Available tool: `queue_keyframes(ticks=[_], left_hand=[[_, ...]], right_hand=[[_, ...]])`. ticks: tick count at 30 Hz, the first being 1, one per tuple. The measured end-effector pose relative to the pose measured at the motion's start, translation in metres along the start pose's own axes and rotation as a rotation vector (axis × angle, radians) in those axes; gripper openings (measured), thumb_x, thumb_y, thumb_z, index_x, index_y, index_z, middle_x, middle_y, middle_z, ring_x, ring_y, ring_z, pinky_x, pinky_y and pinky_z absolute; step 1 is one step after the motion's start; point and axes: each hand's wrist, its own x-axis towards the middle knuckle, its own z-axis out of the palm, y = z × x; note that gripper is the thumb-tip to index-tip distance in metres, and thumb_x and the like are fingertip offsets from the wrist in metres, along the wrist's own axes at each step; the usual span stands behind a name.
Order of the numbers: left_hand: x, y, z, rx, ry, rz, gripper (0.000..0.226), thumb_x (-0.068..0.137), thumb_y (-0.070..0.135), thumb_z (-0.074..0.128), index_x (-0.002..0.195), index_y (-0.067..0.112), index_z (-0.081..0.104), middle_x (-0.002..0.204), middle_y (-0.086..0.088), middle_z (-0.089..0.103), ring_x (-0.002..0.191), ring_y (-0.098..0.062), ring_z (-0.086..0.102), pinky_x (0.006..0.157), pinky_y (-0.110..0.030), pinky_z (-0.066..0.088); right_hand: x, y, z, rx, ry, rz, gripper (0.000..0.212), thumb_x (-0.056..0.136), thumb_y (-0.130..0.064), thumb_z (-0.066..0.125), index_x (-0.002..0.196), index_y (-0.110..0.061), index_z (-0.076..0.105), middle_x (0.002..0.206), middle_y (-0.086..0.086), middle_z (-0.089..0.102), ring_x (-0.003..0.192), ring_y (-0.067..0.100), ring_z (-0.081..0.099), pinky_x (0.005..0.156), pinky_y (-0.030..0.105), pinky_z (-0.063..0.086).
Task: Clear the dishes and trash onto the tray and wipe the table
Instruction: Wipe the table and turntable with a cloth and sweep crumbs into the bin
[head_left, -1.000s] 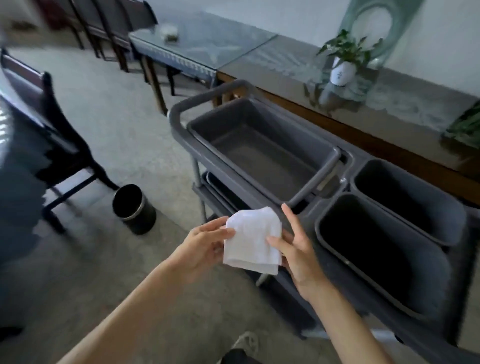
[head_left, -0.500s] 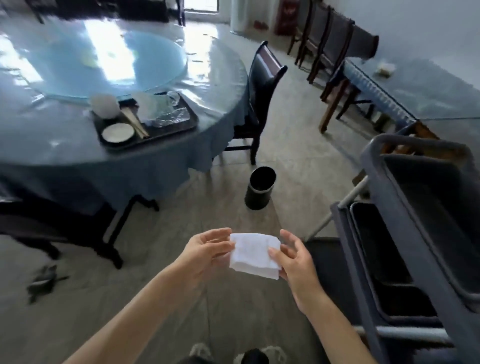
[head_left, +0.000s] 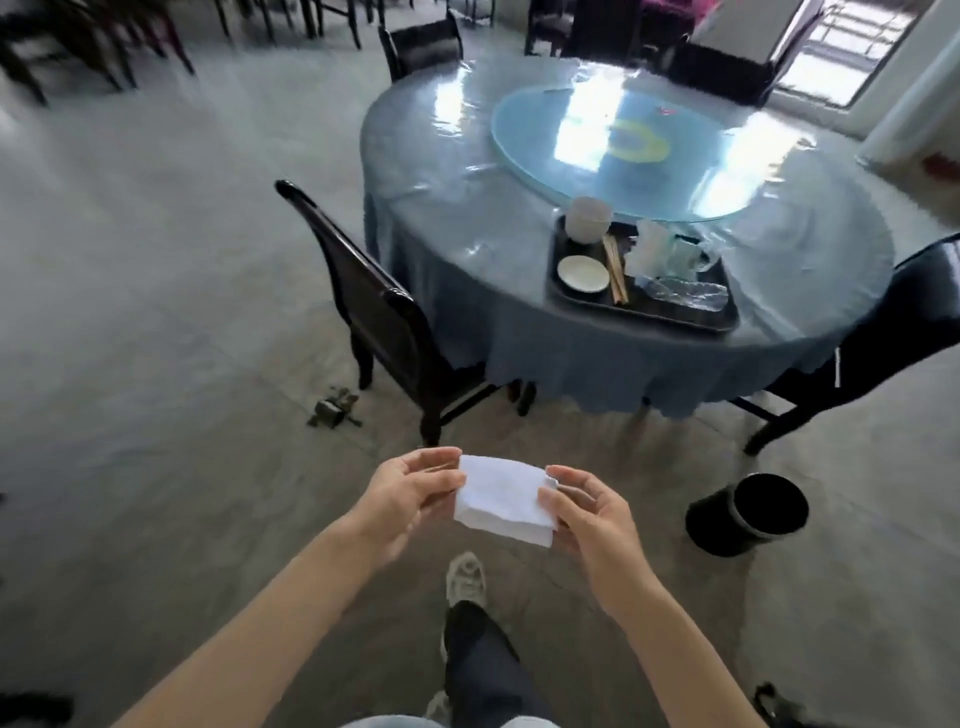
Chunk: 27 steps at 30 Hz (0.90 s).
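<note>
A folded white cloth is held in front of me, above the floor. My left hand pinches its left edge and my right hand pinches its right edge. Ahead stands the round table under a blue cloth and clear plastic cover. On its near side lies a dark tray carrying a white bowl, a small white plate, wooden chopsticks, clear glass cups and crumpled clear plastic. A glass turntable fills the table's middle.
A dark wooden chair stands at the table's left, another at its right. A black waste bin sits on the floor to my right. A small dark object lies on the floor by the left chair. More chairs line the back.
My view has swung away from the grey cart to the round table, which now lies straight ahead. Both hands keep hold of the cloth, now turned flatter.
</note>
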Motion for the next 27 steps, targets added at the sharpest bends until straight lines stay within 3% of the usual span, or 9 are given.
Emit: queue_keyframes(ticks=[3,11,16,21,24,27], left_hand=[[0.017,0.020,-0.035,-0.063,0.090,0.007,0.032,0.085,-0.005,0.072,0.115,0.005,0.069,0.111,-0.015,0.074,0.093,-0.025,0.073,0.069,-0.029,0.061],[0.101,0.093,-0.105,-0.116,0.265,-0.002,0.029,0.085,-0.006,0.070,0.112,0.007,0.070,0.110,-0.013,0.072,0.086,-0.022,0.069,0.068,-0.027,0.060],[0.143,0.137,-0.141,-0.161,0.378,-0.018,0.029,0.087,-0.008,0.067,0.112,0.006,0.069,0.101,-0.010,0.070,0.075,-0.015,0.067,0.057,-0.022,0.059],[0.172,0.175,-0.194,-0.241,0.453,-0.016,0.027,0.087,-0.006,0.067,0.108,0.010,0.071,0.099,-0.007,0.070,0.077,-0.014,0.065,0.071,-0.026,0.056],[0.193,0.200,-0.235,-0.304,0.499,-0.026,0.027,0.088,-0.006,0.067,0.111,0.008,0.071,0.098,-0.007,0.070,0.077,-0.014,0.063,0.076,-0.028,0.054],[0.219,0.230,-0.282,-0.337,0.510,-0.042,0.026,0.088,-0.005,0.068,0.110,0.008,0.072,0.095,-0.006,0.071,0.075,-0.012,0.066,0.064,-0.024,0.058]], right_hand=[[0.041,-0.013,0.041,-0.054,-0.081,0.017,0.019,0.092,-0.017,0.076,0.111,-0.018,0.074,0.102,0.003,0.079,0.095,0.020,0.074,0.069,0.032,0.061],[0.165,-0.045,0.148,-0.149,-0.200,0.080,0.014,0.092,-0.018,0.075,0.106,-0.018,0.076,0.098,0.002,0.078,0.087,0.013,0.073,0.065,0.026,0.057],[0.232,-0.065,0.209,-0.221,-0.283,0.127,0.012,0.091,-0.019,0.076,0.103,-0.020,0.077,0.094,0.001,0.079,0.084,0.014,0.070,0.073,0.035,0.058],[0.283,-0.079,0.283,-0.290,-0.358,0.160,0.011,0.091,-0.019,0.076,0.102,-0.020,0.077,0.094,0.000,0.079,0.095,0.023,0.073,0.085,0.045,0.061],[0.311,-0.085,0.336,-0.329,-0.380,0.179,0.011,0.092,-0.017,0.075,0.102,-0.019,0.077,0.092,-0.002,0.078,0.095,0.019,0.073,0.085,0.046,0.062],[0.340,-0.092,0.396,-0.360,-0.376,0.176,0.011,0.092,-0.019,0.076,0.102,-0.020,0.077,0.094,-0.002,0.078,0.097,0.020,0.072,0.082,0.041,0.063]])
